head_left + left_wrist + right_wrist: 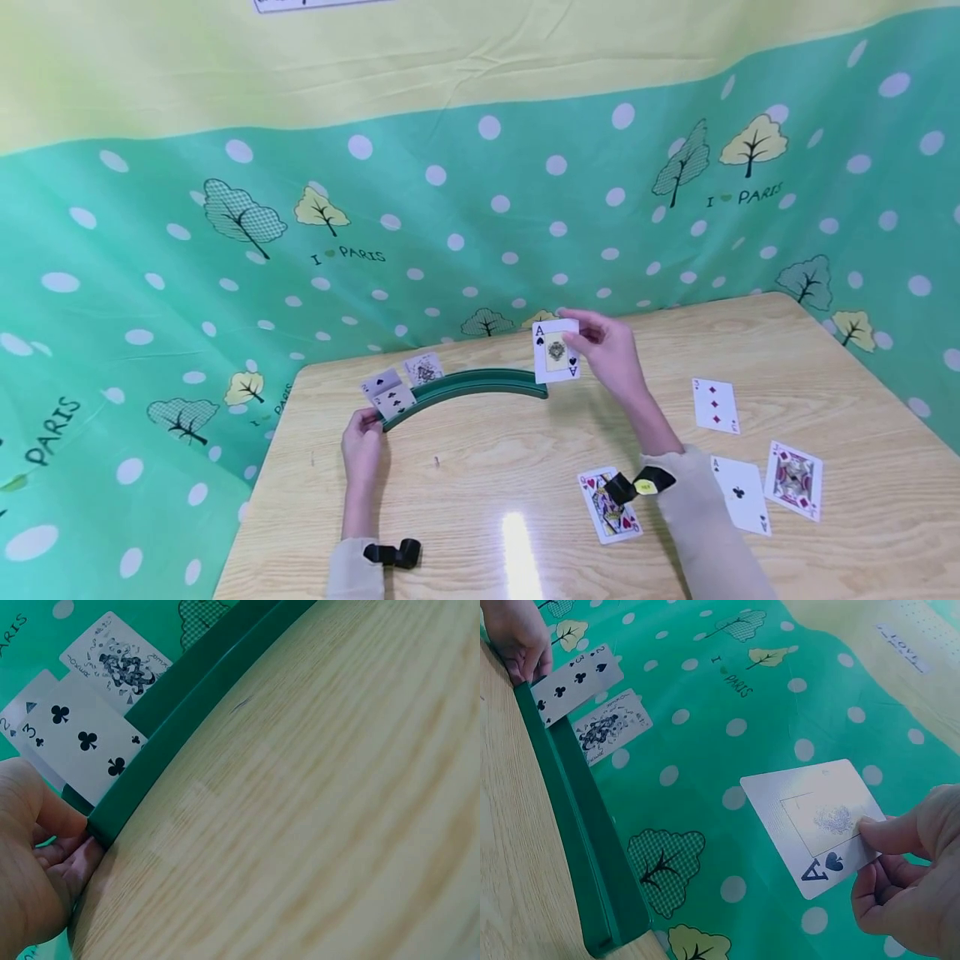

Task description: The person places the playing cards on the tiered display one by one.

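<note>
My right hand [613, 358] pinches an ace of spades [556, 350] between thumb and fingers, its face toward me, above the right end of a curved green card holder [480, 382]. At the holder's left end, my left hand [362, 450] grips the tip; the left wrist view shows the thumb and fingers around that corner. Three cards stand in the holder near this end: a three of clubs [86, 739] in front, a two of spades [378, 381] partly behind it, and a joker [116, 664] a little to the right.
Face up on the right of the wooden table [480, 500] lie a three of diamonds [715, 406], an ace of clubs [741, 496], a jack of diamonds [795, 479] and a queen of hearts [600, 512], partly under the right wrist strap. A green patterned cloth [450, 217] hangs behind the table.
</note>
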A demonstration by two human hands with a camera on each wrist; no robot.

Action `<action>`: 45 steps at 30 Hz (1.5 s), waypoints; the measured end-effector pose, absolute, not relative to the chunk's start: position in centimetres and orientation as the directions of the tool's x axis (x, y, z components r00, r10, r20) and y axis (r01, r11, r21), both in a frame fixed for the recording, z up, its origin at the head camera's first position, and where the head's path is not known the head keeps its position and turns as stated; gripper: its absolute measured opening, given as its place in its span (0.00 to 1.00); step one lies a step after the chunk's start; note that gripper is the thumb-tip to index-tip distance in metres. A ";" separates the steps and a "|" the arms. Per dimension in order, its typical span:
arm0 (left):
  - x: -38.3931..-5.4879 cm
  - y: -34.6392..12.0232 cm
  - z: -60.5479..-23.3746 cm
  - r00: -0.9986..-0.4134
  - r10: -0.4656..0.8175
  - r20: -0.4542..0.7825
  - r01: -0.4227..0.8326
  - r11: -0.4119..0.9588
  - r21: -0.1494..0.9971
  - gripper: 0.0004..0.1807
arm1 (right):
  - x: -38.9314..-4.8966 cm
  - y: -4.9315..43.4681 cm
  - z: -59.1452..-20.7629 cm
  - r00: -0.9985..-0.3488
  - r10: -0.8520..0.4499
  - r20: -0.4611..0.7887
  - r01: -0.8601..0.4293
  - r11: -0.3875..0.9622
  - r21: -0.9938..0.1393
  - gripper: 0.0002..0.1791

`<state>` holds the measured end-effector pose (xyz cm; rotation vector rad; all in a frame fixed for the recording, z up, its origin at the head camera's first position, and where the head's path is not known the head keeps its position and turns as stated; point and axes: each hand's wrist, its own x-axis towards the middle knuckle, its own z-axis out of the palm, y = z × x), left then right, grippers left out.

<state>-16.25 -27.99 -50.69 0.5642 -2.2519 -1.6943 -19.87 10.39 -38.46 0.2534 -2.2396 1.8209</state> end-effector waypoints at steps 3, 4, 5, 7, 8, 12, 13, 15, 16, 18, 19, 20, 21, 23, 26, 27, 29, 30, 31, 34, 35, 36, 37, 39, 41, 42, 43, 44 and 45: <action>-16.2 -28.0 -50.7 -0.890 -0.456 -0.022 -0.147 0.242 0.959 0.20 | -19.9 9.9 -38.3 -0.956 0.025 0.294 -0.283 0.202 -0.938 0.19; -16.2 -28.0 -50.7 -0.890 -0.455 -0.023 -0.148 0.241 0.959 0.20 | -19.8 9.7 -38.3 -0.956 0.025 0.292 -0.282 0.199 -0.939 0.19; -16.2 -28.0 -50.7 -0.890 -0.455 -0.024 -0.148 0.239 0.960 0.20 | -19.8 9.6 -38.3 -0.956 0.023 0.292 -0.283 0.196 -0.939 0.19; -16.2 -28.0 -50.8 -0.892 -0.452 -0.027 -0.148 0.235 0.961 0.20 | -19.8 9.2 -38.2 -0.955 0.015 0.296 -0.287 0.199 -0.937 0.19; -16.1 -28.0 -50.8 -0.893 -0.450 -0.029 -0.148 0.232 0.961 0.20 | -19.8 9.1 -38.3 -0.954 0.009 0.298 -0.291 0.196 -0.936 0.19; -16.0 -27.9 -51.0 -0.894 -0.447 -0.040 -0.156 0.224 0.962 0.21 | -19.8 8.4 -38.3 -0.948 -0.008 0.318 -0.313 0.189 -0.931 0.19; -16.0 -27.9 -51.0 -0.893 -0.448 -0.042 -0.157 0.225 0.962 0.21 | -19.8 8.3 -38.3 -0.947 -0.009 0.322 -0.318 0.188 -0.929 0.19; -16.1 -27.9 -51.0 -0.891 -0.452 -0.039 -0.159 0.229 0.960 0.21 | -19.8 8.0 -38.2 -0.945 -0.006 0.326 -0.321 0.183 -0.929 0.18; -16.1 -27.8 -51.1 -0.891 -0.453 -0.038 -0.158 0.230 0.960 0.21 | -19.7 7.8 -38.1 -0.945 -0.003 0.328 -0.323 0.183 -0.929 0.18; -16.2 -27.8 -51.0 -0.889 -0.456 -0.039 -0.160 0.231 0.960 0.21 | -19.6 7.6 -38.0 -0.942 -0.004 0.335 -0.330 0.183 -0.926 0.17; -16.2 -27.8 -51.0 -0.889 -0.457 -0.039 -0.160 0.230 0.960 0.21 | -19.6 7.5 -38.0 -0.940 -0.005 0.341 -0.336 0.183 -0.924 0.17; -16.2 -27.8 -51.0 -0.888 -0.458 -0.038 -0.159 0.229 0.960 0.21 | -19.7 7.4 -38.0 -0.938 -0.005 0.347 -0.342 0.184 -0.922 0.16; -16.2 -27.8 -50.9 -0.888 -0.458 -0.037 -0.159 0.230 0.960 0.21 | -19.7 7.3 -37.9 -0.934 -0.007 0.356 -0.351 0.188 -0.917 0.16; -16.2 -27.8 -50.9 -0.887 -0.460 -0.035 -0.159 0.233 0.959 0.21 | -19.7 7.1 -37.9 -0.929 -0.005 0.371 -0.364 0.202 -0.909 0.15; -16.2 -27.9 -50.8 -0.886 -0.463 -0.027 -0.154 0.240 0.959 0.21 | -19.7 6.9 -37.7 -0.926 0.000 0.378 -0.369 0.216 -0.904 0.14; -16.2 -27.9 -50.8 -0.886 -0.464 -0.025 -0.154 0.241 0.958 0.21 | -19.7 6.8 -37.6 -0.927 0.000 0.376 -0.367 0.219 -0.904 0.14; -16.3 -27.9 -50.8 -0.885 -0.466 -0.018 -0.149 0.246 0.958 0.20 | -19.7 6.7 -37.6 -0.929 -0.002 0.370 -0.362 0.219 -0.906 0.14; -16.3 -27.9 -50.8 -0.884 -0.466 -0.015 -0.147 0.247 0.958 0.20 | -19.8 6.7 -37.6 -0.930 -0.005 0.367 -0.360 0.215 -0.908 0.14; -16.4 -28.0 -50.7 -0.884 -0.467 -0.014 -0.146 0.247 0.958 0.20 | -19.8 6.6 -37.6 -0.931 -0.007 0.366 -0.359 0.213 -0.909 0.14; -16.4 -28.0 -50.7 -0.885 -0.466 -0.013 -0.145 0.249 0.958 0.20 | -19.8 6.6 -37.5 -0.930 -0.015 0.368 -0.364 0.197 -0.910 0.13; -16.3 -28.0 -50.6 -0.885 -0.465 -0.014 -0.146 0.249 0.958 0.20 | -19.9 6.5 -37.5 -0.928 -0.016 0.371 -0.367 0.192 -0.910 0.13; -16.3 -28.0 -50.6 -0.885 -0.464 -0.014 -0.146 0.249 0.958 0.20 | -19.9 6.5 -37.5 -0.928 -0.015 0.373 -0.369 0.190 -0.910 0.13; -16.3 -28.0 -50.6 -0.886 -0.463 -0.014 -0.145 0.249 0.958 0.20 | -19.9 6.4 -37.5 -0.927 -0.013 0.374 -0.370 0.189 -0.910 0.13; -16.2 -28.0 -50.6 -0.887 -0.461 -0.008 -0.139 0.249 0.959 0.20 | -20.0 6.2 -37.5 -0.929 -0.009 0.370 -0.365 0.188 -0.912 0.13; -16.2 -28.0 -50.6 -0.887 -0.462 -0.003 -0.133 0.250 0.959 0.19 | -20.0 6.0 -37.5 -0.931 -0.004 0.365 -0.359 0.190 -0.914 0.13; -16.2 -28.0 -50.6 -0.887 -0.463 0.001 -0.130 0.250 0.960 0.19 | -20.0 5.9 -37.4 -0.932 0.000 0.364 -0.357 0.191 -0.914 0.13; -16.2 -28.0 -50.7 -0.886 -0.464 0.001 -0.129 0.249 0.960 0.19 | -20.0 5.7 -37.4 -0.932 0.000 0.363 -0.357 0.192 -0.914 0.13; -16.2 -28.0 -50.7 -0.885 -0.466 0.002 -0.128 0.248 0.960 0.19 | -20.0 5.6 -37.4 -0.932 -0.001 0.363 -0.357 0.194 -0.914 0.13; -16.2 -28.1 -50.7 -0.885 -0.466 0.002 -0.128 0.248 0.960 0.19 | -19.9 5.4 -37.3 -0.931 -0.001 0.365 -0.359 0.196 -0.913 0.13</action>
